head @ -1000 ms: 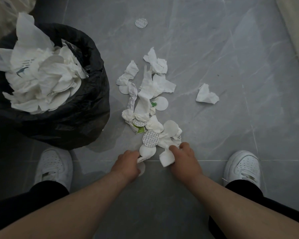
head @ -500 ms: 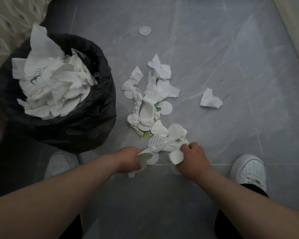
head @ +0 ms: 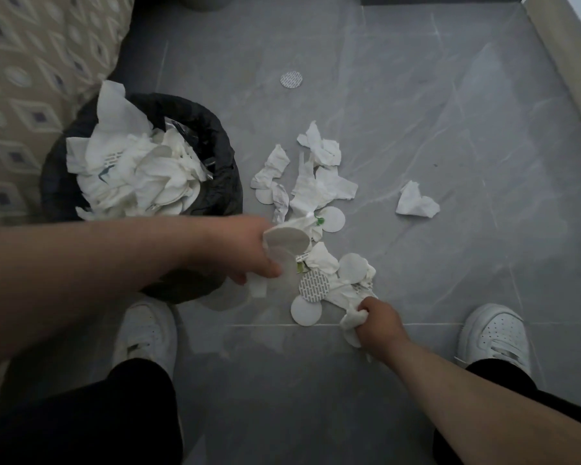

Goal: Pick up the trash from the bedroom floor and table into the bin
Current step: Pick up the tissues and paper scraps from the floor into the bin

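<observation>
A patterned cloth (head: 31,95) lies left of the bin (head: 220,152), which is lined with a black bag and heaped over its rim with white wads (head: 138,169) of tissue and round pads. A white shoe (head: 146,330) stands just below the bin. The left hand (head: 249,250) reaches across the front of the bin, raised off the floor (head: 450,112), its fingers curled tight round a bunch (head: 287,241) of round pads and tissue at the bin's right edge. Right of the bin the pile (head: 316,193) of crumpled tissue and pads is spread on the floor, with a dotted pad (head: 313,285) and a plain pad (head: 305,310) at its near end. One more dotted pad (head: 291,79) lies alone, beyond the bin and to its right, well apart from the pile. The right hand (head: 379,325), farther right of the bin and low at the near end of the pile, is closed in a fist on a tissue (head: 351,322) that joins the pile. The two hands are apart, each full. A lone tissue (head: 416,203) lies far right of the bin, clear of the pile. The other shoe (head: 493,333) stands farthest right.
</observation>
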The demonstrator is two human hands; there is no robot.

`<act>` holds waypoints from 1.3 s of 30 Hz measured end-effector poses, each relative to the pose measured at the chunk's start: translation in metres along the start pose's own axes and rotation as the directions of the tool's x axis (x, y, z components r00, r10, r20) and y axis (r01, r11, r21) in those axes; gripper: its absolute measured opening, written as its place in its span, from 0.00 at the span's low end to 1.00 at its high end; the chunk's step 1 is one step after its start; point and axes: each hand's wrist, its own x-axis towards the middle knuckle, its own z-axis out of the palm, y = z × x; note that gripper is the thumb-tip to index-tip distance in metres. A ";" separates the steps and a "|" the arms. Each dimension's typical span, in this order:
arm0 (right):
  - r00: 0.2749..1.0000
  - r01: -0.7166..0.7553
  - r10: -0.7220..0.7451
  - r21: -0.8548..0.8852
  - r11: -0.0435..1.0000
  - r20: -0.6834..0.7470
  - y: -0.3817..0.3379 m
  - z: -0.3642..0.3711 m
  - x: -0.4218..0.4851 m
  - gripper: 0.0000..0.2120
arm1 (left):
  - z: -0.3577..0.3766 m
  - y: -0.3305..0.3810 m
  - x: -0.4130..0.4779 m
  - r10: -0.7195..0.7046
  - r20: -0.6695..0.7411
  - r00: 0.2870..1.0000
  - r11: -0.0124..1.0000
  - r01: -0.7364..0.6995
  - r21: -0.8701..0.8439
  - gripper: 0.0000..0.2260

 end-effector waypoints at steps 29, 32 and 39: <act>0.903 0.155 -0.395 0.728 0.668 0.170 -0.285 -0.157 -0.061 0.14 | -0.099 -0.122 -0.028 -0.489 -0.504 0.712 0.671 -0.062 -0.739 0.24; 0.902 0.123 -0.375 0.707 0.696 0.213 -0.284 -0.153 -0.056 0.13 | -0.095 -0.118 -0.033 -0.414 -0.711 0.568 0.869 0.016 -0.494 0.31; 0.892 0.134 -0.384 0.672 0.728 0.239 -0.305 -0.153 -0.063 0.12 | -0.104 -0.131 -0.076 -0.202 -0.837 0.508 0.974 0.010 -0.228 0.36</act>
